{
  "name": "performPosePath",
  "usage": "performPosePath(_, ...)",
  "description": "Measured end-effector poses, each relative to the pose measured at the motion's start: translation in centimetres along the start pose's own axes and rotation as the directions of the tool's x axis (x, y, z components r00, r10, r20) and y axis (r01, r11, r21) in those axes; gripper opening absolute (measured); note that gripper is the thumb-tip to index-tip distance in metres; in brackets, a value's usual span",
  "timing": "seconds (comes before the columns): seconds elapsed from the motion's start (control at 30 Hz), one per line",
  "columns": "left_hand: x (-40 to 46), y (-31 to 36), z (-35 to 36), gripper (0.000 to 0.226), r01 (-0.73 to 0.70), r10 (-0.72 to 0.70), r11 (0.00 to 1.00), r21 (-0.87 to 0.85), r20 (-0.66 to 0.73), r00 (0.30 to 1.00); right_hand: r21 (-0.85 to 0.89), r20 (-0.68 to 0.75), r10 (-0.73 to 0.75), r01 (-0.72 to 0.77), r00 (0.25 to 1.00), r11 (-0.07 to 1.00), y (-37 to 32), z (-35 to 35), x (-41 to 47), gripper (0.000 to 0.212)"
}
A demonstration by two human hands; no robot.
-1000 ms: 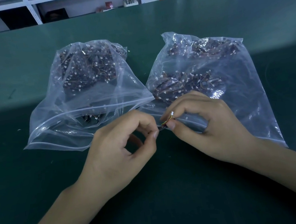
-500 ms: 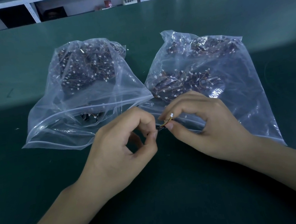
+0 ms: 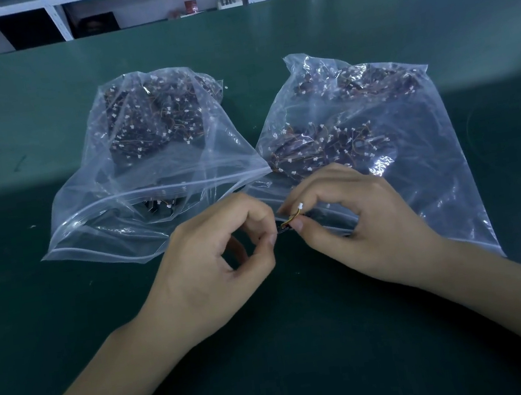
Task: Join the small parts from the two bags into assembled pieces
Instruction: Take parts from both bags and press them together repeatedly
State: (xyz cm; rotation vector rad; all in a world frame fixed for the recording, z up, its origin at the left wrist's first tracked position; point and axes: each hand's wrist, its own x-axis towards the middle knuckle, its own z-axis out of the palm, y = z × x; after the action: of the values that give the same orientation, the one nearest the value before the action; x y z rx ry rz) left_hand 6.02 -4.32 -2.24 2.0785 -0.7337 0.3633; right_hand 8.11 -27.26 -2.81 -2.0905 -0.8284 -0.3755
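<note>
Meanwhile nothing much has shifted: the left hand [image 3: 215,266] and right hand [image 3: 352,221] keep pinching the small wired part [image 3: 292,219] between curled fingertips, just before both bags (mating presumably unfinished) mid-table.

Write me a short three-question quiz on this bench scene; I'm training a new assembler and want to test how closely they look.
1. True or false: both clear bags, the left bag and the right bag, hold small wired parts.
2. Which hand pinches the part with the white connector? A) left hand B) right hand C) neither
3. Fill in: the hands work above the ____ table, in front of the bags.

Key
1. True.
2. B: the right hand pinches it between thumb and forefinger; the left hand meets the small dark end of the piece, at its fingertips.
3. Green.
</note>
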Motion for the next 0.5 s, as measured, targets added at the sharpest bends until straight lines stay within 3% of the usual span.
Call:
performPosePath(0.2,0.0,-0.1,0.3,0.021,-0.005,0.004,1.0,-0.007,-0.032,0.999,-0.015,-0.001,-0.008,0.008,1.0,1.0,0.1,-0.1,0.1,0.002)
performPosePath(0.33,-0.1,-0.6,0.4,0.019,0.021,-0.024,1.0,-0.024,-0.124,0.992,-0.063,-0.029,-0.005,0.004,1.0,0.998,0.4,-0.3,0.2,0.003)
performPosePath(0.5,0.1,-1.3,0.1,0.01,0.041,-0.033,0.999,0.034,-0.216,0.976,-0.232,0.0,0.066,-0.064,0.998,0.971,1.1,-0.7,0.3,0.023)
